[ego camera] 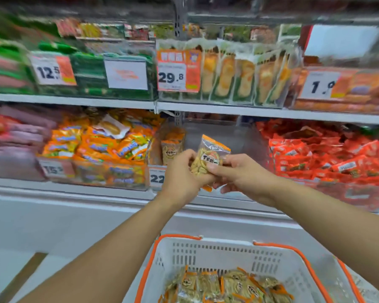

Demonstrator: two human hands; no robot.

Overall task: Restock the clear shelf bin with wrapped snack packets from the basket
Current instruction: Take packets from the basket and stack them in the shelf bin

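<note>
Both my hands hold wrapped snack packets (208,159), clear wrappers with orange ends and a round label, in front of the clear shelf bin (239,136). My left hand (181,173) grips them from the left and my right hand (239,173) pinches them from the right. The bin stands on the lower shelf and looks mostly hollow, with one or two matching packets (172,147) standing at its left side. Below, a white basket with orange handles (206,252) holds several more of the same packets (228,285).
Left of the bin is a bin of orange and yellow snack bags (101,149); right of it a bin of red packets (328,156). The upper shelf (74,100) carries price tags and green and orange goods. A white shelf base (74,215) runs below.
</note>
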